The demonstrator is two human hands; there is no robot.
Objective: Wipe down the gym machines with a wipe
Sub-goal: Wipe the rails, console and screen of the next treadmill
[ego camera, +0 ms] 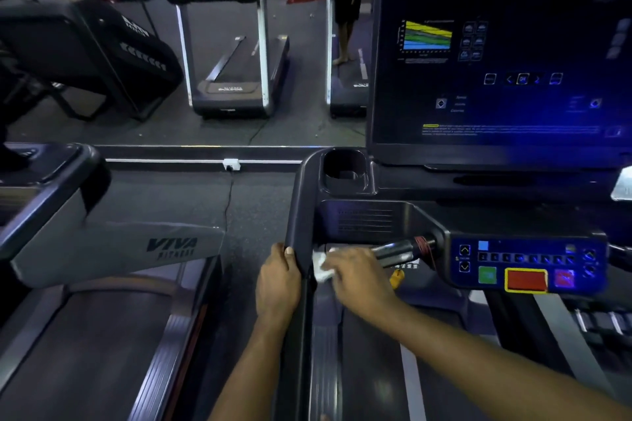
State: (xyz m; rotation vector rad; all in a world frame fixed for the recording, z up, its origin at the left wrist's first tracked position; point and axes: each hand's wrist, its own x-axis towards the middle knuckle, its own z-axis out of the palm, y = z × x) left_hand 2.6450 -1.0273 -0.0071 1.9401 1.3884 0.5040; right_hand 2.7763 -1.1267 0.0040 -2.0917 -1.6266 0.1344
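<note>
I stand on a dark treadmill with a big console screen [496, 55] and a button panel [526, 267]. My left hand [278, 284] grips the treadmill's left handrail [297, 215] from the outside, thumb over its top edge. My right hand [355, 278] holds a white wipe [319, 267] pressed against the inner side of that handrail, just left of the chrome pulse grip [396, 251]. Most of the wipe is hidden under my fingers.
A cup holder [343, 167] sits in the console's left corner. A second treadmill marked VIVA [113, 249] stands to the left. A mirror ahead reflects treadmills [232, 44] and a person's legs [345, 27]. A wall socket [231, 164] with a cable sits at the mirror's base.
</note>
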